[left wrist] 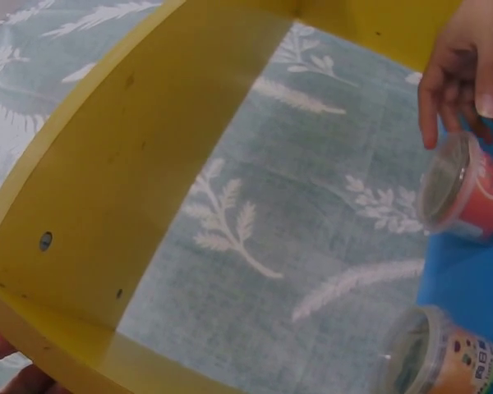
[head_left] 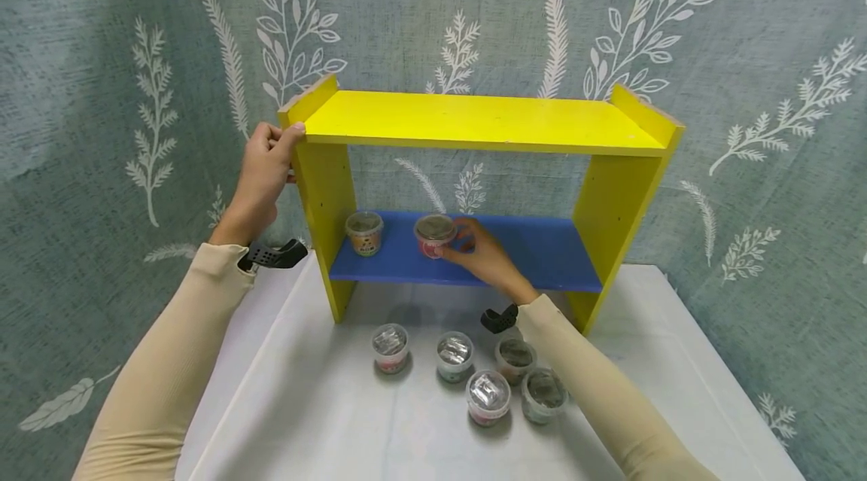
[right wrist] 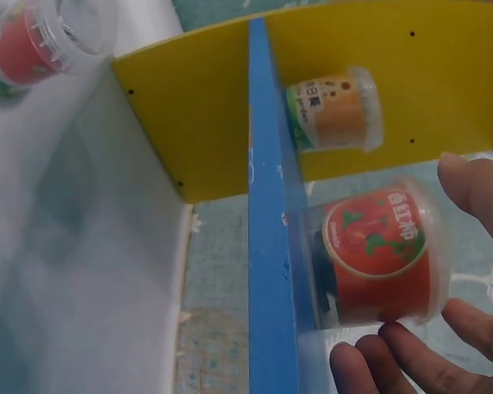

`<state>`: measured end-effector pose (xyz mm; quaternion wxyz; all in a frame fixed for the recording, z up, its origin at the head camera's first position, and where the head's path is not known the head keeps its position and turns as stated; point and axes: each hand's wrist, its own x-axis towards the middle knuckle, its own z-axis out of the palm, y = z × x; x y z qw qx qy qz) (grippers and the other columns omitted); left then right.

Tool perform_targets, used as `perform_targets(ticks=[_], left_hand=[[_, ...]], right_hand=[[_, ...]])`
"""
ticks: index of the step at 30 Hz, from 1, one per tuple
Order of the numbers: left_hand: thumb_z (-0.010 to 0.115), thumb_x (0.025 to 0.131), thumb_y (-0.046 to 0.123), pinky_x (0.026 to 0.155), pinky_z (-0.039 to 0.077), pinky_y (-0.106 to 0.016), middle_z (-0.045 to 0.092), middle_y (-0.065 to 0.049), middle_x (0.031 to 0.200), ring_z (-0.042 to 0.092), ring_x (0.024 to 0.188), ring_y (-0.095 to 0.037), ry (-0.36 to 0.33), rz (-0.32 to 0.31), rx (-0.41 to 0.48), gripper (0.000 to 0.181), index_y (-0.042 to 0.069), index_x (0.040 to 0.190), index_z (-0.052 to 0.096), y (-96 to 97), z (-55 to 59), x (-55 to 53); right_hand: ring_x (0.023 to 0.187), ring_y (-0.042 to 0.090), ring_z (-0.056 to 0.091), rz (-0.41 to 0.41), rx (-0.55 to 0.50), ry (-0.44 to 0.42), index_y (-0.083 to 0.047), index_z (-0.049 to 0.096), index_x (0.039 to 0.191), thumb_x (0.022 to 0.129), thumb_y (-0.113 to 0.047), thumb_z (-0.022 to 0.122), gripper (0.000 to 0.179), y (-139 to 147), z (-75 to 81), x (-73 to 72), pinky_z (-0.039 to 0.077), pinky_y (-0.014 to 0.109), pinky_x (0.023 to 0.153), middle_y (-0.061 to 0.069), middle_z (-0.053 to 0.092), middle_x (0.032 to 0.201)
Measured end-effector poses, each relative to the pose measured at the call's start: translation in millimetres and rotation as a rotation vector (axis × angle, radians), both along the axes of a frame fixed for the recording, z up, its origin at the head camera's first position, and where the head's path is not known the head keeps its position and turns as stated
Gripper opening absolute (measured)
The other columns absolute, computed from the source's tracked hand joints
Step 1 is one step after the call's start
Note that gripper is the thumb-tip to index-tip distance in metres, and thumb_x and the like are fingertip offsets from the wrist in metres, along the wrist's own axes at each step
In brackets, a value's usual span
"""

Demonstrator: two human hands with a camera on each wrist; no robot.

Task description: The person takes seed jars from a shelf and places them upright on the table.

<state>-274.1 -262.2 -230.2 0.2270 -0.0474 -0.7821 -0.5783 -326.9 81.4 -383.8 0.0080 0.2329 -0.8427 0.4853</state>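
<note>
My left hand (head_left: 263,168) grips the upper left side panel of a yellow shelf unit (head_left: 467,120), thumb on the front edge. On its blue lower shelf (head_left: 542,248) stands a red-labelled plastic tub (right wrist: 382,254) with a clear lid. Around that tub is my right hand (head_left: 484,251), fingers spread beside the lid; the right wrist view shows a gap between thumb and tub, with fingertips close to the other side. To the left, an orange-labelled tub (head_left: 366,234) stands upright on the same shelf, near the yellow side panel.
On the white table (head_left: 325,406) before the unit stand several more lidded tubs, among them a pink-labelled one (head_left: 390,349) at left, a silver-topped one (head_left: 454,357) and a dark-topped one (head_left: 544,396) near my right forearm. A leaf-patterned curtain (head_left: 420,14) hangs behind.
</note>
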Motion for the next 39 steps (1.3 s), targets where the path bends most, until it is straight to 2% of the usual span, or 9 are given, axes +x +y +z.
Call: perform_targets(ticks=[7,11,22,32,39], left_hand=[[0.051,0.102,0.059,0.081,0.043,-0.039,0.049,-0.005,0.108,0.052,0.095,-0.021,0.003,-0.002,0.003,0.042,0.017,0.103,0.042,-0.6,-2.1,0.9],[0.051,0.102,0.059,0.080,0.043,-0.038,0.049,-0.005,0.107,0.052,0.095,-0.020,0.003,-0.004,-0.001,0.042,0.017,0.103,0.042,-1.5,-1.8,1.7],[0.052,0.102,0.059,0.081,0.044,-0.041,0.048,-0.005,0.107,0.051,0.095,-0.021,0.008,-0.004,-0.015,0.043,0.017,0.103,0.042,-1.2,-0.8,0.9],[0.052,0.102,0.059,0.081,0.043,-0.040,0.047,-0.005,0.106,0.050,0.095,-0.021,0.005,-0.009,-0.010,0.044,0.016,0.103,0.042,-2.8,-0.3,-0.7],[0.052,0.102,0.057,0.080,0.043,-0.040,0.047,-0.005,0.106,0.050,0.095,-0.021,0.005,-0.009,-0.008,0.043,0.016,0.102,0.042,-3.4,0.8,1.6]], right_hand=[[0.110,0.025,0.061,-0.013,0.002,-0.047,-0.015,0.038,0.155,0.094,-0.045,0.075,0.078,-5,-0.2,-8.8,0.055,0.043,0.083,0.009,0.057,0.132],[0.112,0.025,0.061,-0.005,-0.008,-0.068,-0.018,0.037,0.156,0.095,-0.043,0.074,0.076,-8,0.9,-12.4,0.055,0.044,0.084,0.009,0.056,0.134],[0.123,0.025,0.056,0.013,-0.062,-0.164,-0.026,0.032,0.159,0.092,-0.050,0.076,0.084,-14,0.5,-21.0,0.050,0.049,0.098,0.008,0.049,0.148],[0.121,0.026,0.056,0.054,-0.084,-0.156,-0.024,0.036,0.157,0.094,-0.043,0.075,0.076,-15,-1.1,-24.6,0.051,0.048,0.095,0.006,0.052,0.143],[0.118,0.026,0.056,0.060,-0.103,-0.154,-0.025,0.041,0.154,0.092,-0.044,0.078,0.075,-15,0.7,-22.8,0.052,0.046,0.091,0.005,0.058,0.133]])
